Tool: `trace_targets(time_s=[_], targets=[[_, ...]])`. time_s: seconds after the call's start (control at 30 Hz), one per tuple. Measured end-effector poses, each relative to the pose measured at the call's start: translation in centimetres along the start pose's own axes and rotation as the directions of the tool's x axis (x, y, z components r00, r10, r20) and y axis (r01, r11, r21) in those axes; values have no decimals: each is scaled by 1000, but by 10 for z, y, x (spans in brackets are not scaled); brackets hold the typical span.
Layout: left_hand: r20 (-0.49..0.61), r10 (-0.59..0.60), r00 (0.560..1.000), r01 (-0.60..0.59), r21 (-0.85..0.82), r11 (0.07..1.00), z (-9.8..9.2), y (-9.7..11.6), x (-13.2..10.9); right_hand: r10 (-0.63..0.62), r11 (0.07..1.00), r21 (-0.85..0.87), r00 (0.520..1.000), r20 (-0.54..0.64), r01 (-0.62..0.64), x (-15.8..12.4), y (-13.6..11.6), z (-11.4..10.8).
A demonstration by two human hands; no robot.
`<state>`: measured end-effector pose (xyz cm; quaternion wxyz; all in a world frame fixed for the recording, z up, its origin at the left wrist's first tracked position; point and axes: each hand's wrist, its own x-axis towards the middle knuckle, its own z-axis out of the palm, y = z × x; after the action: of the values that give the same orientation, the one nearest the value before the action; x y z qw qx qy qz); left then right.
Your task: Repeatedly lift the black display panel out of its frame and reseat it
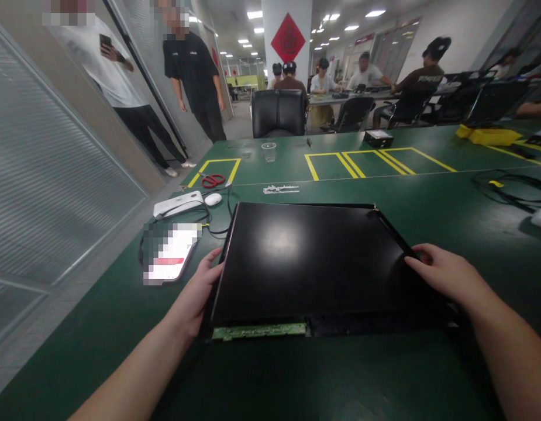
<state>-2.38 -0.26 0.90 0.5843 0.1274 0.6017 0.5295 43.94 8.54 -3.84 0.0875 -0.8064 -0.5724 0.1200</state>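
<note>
Black panel (309, 263) lies flat on the green table (340, 374), right in front of the person, glossy side up w/ a ceiling-light glare in it. A green circuit strip (259, 331) shows along its near edge. The left hand (200, 292) is closed on the panel's left edge, fingers curled round it. The right hand (441, 272) clasps the right edge, fingers bent over the thin frame; thumb mostly hidden. Just left of the panel: a phone (171, 252), then a white box (178, 203) & a mouse (213, 199) further back. Red scissors (213, 180) sit inside a yellow tape outline (214, 169), a plastic cup (269, 151) nr the far edge. Black cables (511, 187) lie well apart on the right. Other people sit or stand in the bkgd.
</note>
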Motion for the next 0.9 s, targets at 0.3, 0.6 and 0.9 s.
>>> trace_targets(time_s=[0.3, 0.6, 0.9], targets=[[23, 25, 999, -29, 184, 983, 5, 6, -11, 4, 1000, -8, 999, 46, -4, 0, -4, -5], [89, 32, 996, -43, 133, 990, -2, 4, -5, -13, 1000, 4, 1000, 17, 13, -1, -2, 0], [234, 149, 961, -242, 447, 861, -11, -2, -2, -49, 998, 30, 999, 0, 49, 2, 2, 4]])
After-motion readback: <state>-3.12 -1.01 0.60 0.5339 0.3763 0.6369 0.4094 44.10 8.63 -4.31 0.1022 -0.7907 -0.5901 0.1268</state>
